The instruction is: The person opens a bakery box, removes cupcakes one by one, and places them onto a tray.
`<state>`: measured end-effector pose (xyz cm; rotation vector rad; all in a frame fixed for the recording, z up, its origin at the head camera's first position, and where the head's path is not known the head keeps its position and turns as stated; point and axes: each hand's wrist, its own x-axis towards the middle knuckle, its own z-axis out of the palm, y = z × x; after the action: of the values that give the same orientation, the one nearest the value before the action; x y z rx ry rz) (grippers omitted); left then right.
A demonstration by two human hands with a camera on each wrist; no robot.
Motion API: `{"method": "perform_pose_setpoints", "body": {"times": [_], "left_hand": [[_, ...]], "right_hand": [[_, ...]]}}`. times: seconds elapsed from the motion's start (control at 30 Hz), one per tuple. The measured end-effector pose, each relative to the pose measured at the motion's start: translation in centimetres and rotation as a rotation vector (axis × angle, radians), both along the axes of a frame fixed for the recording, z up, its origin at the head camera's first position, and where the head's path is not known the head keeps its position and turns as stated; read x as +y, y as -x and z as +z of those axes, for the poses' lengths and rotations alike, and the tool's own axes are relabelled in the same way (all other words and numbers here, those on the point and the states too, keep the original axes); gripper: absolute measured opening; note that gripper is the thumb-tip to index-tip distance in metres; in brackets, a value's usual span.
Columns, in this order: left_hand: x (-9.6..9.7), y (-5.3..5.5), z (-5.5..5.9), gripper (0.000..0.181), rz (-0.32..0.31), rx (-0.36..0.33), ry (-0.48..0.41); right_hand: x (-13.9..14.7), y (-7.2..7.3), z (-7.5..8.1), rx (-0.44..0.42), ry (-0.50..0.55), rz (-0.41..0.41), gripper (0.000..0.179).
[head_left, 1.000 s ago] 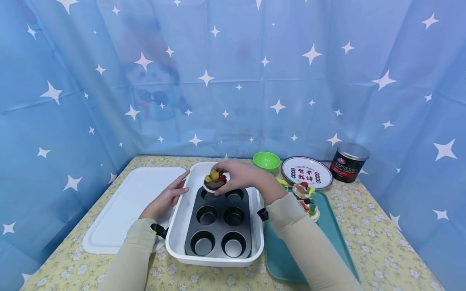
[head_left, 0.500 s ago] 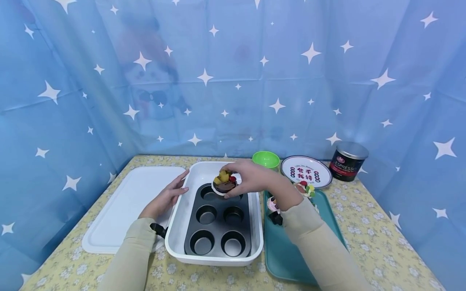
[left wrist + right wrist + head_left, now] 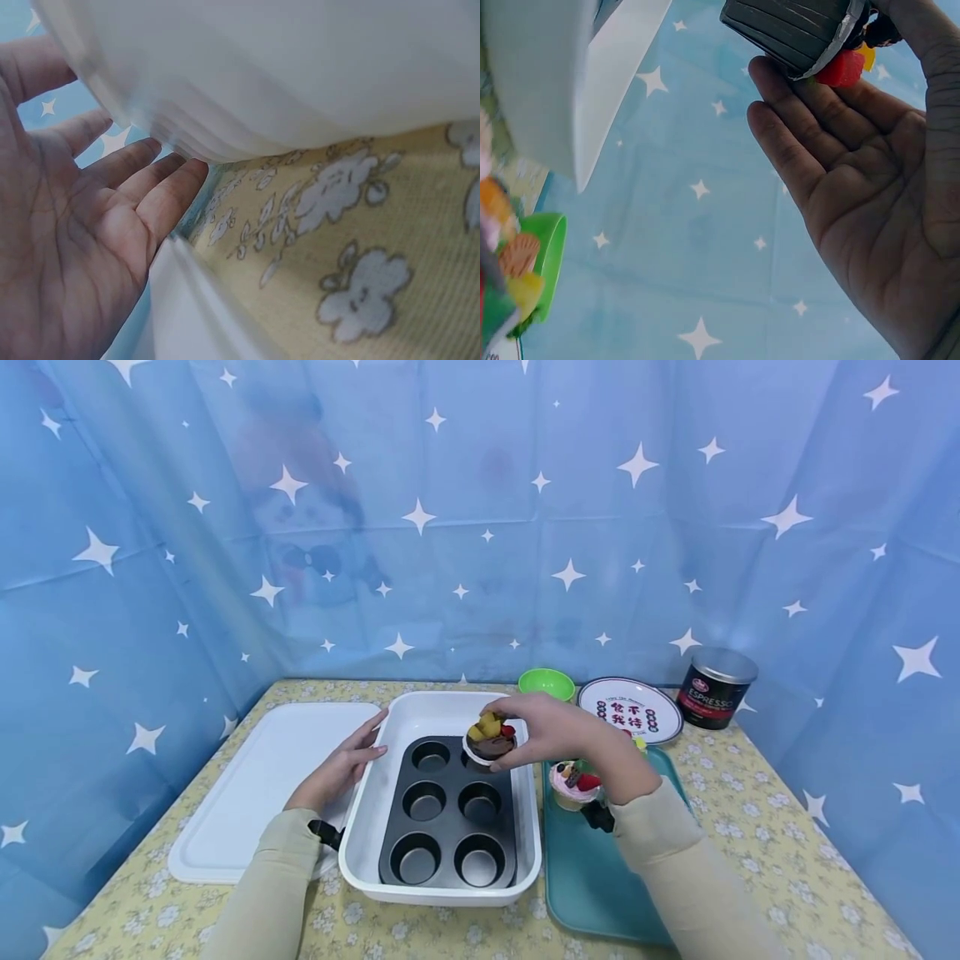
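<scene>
My right hand point(image 3: 558, 731) pinches a chocolate cupcake point(image 3: 491, 745) with fruit on top above the muffin tin point(image 3: 452, 837). The cupcake overlaps the tin's far right cup. From the right wrist the dark ridged cup shows tilted, with its fruit edge turned to the palm. The dark tin has several cups and lies inside a white deep basin point(image 3: 372, 827). Against the basin's left rim rests my left hand point(image 3: 345, 764). Its fingers point(image 3: 174, 199) reach nearly straight along the outer wall in the left wrist view, and the thumb lies at the rim.
A white flat lid point(image 3: 262, 802) lies left of the basin. To the right, a teal tray point(image 3: 600, 893) bears decorated cupcakes, one a pink-frosted cupcake point(image 3: 572, 783), partly hidden by my right arm. Behind stand a green bowl point(image 3: 546, 681), a plate point(image 3: 630, 693) with red writing and an espresso can point(image 3: 716, 689).
The right hand has carried the chocolate cupcake rightward, from over the tin's far left cup to its far right cup. The left hand has stayed at the basin's rim.
</scene>
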<state>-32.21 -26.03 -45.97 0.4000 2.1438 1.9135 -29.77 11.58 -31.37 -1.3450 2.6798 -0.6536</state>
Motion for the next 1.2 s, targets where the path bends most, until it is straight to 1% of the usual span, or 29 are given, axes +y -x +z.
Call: {"method": "perform_pose_setpoints", "body": {"times": [0.2,0.33,0.4,0.5,0.57,0.7,0.87,0.97,1.1,1.2], "left_hand": [[0.0,0.1,0.0,0.075,0.009,-0.003,-0.001],[0.1,0.1,-0.1,0.073,0.023,-0.009,0.015],[0.2,0.1,-0.1,0.073,0.024,-0.012,0.023],[0.2,0.1,-0.1,0.073,0.03,-0.012,0.023],[0.2,0.1,-0.1,0.073,0.022,-0.016,0.011],[0.2,0.2,-0.2,0.073,0.016,-0.018,-0.001],[0.0,0.2,-0.1,0.072,0.02,-0.004,0.018],[0.0,0.2,-0.1,0.072,0.021,0.0,0.02],[-0.1,0.3,-0.2,0.071,0.011,0.014,0.012],[-0.1,0.3,-0.2,0.072,0.004,0.02,0.004]], "right_hand": [[1.9,-0.4,-0.4,-0.017,0.008,-0.044,0.063],[3.5,-1.0,-0.7,-0.04,0.047,-0.047,0.057],[4.2,-1.2,-0.9,-0.049,0.058,-0.05,0.056],[5.4,-1.6,-1.1,-0.05,0.056,-0.066,0.061],[6.0,-1.9,-1.2,-0.047,0.047,-0.085,0.065],[6.9,-2.3,-1.2,-0.054,0.034,-0.099,0.068],[7.6,-2.7,-1.4,-0.048,0.02,-0.116,0.07],[8.0,-2.9,-1.7,-0.056,0.02,-0.132,0.075],[8.7,-3.3,-2.1,-0.087,0.022,-0.15,0.076],[9.2,-3.7,-2.6,-0.094,0.028,-0.14,0.074]]}}
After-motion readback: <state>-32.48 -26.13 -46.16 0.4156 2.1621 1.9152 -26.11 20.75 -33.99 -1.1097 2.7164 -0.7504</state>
